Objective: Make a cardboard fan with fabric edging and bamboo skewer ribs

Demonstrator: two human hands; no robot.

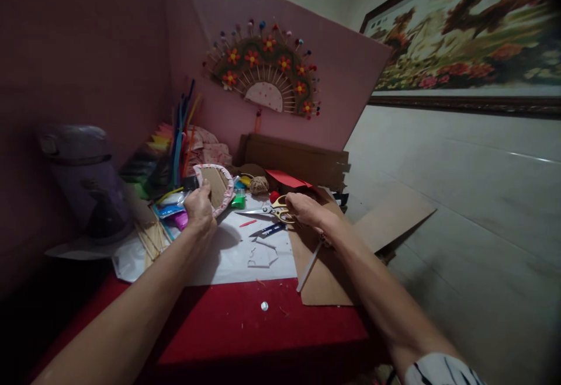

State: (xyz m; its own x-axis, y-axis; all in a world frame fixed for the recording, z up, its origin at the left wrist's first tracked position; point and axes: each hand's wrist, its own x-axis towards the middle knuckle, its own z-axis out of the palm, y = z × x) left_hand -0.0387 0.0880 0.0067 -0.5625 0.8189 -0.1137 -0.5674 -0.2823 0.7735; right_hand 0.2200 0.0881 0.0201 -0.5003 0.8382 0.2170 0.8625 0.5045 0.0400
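Observation:
My left hand [199, 204] grips a half-round cardboard piece [215, 185], its rim wrapped in white fabric with small red spots. The bare brown cardboard side faces me. My right hand [302, 207] is closed at the yellow handles of a pair of scissors [280, 208], whose blades point left over the white paper. Just below the blades lie a small dark blue thread snipper [270, 231] and a short red stick [248, 222]. Thin paper offcuts [263, 259] rest nearer to me on the white sheet [223, 262].
A lilac flask [90, 186] stands at the left beside wooden sticks [151, 236] and pipe cleaners [182, 134]. Twine [259, 184] and red paper [287, 179] lie behind. Cardboard [322, 280] covers the right of the red cloth [236, 326]. A decorated fan [265, 72] hangs on the pink board.

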